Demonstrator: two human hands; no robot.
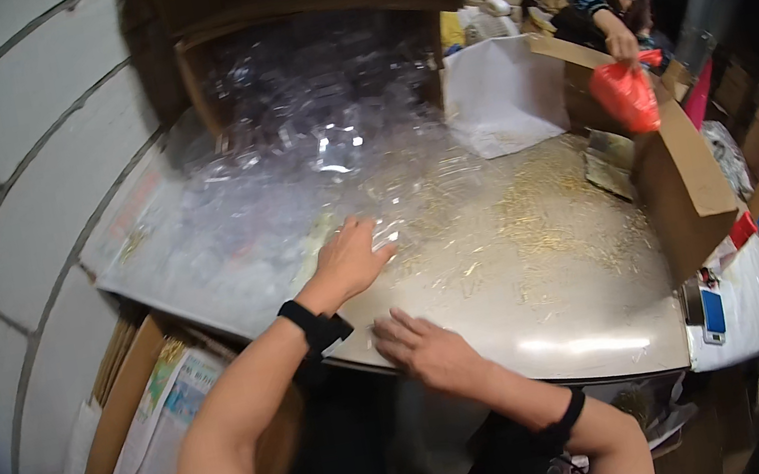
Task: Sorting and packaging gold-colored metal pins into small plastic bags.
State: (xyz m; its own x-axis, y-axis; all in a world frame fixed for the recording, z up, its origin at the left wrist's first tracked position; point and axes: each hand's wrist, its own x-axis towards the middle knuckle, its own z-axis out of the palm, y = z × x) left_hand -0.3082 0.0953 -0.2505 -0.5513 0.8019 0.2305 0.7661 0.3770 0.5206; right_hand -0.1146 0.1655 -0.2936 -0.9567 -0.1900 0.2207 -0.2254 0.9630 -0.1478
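Note:
My left hand (350, 260) is at the near edge of a heap of clear plastic pieces (334, 149). Its thumb and fingers are around a shiny clear plastic piece (387, 233), whose exact shape is hard to make out. Closer to me, my right hand (428, 350) hovers by the table's front edge, fingers spread and nothing in them. Thin gold-coloured pieces (538, 214) lie scattered over the right half of the beige table top (486, 320).
A large cardboard box (196, 87) stands open behind the heap. White paper (502, 94) leans at the back. Beyond a cardboard wall (681, 158) on the right, another person's hand (622, 47) holds a red plastic bag (626, 97). A box with newspaper (164, 427) sits below left.

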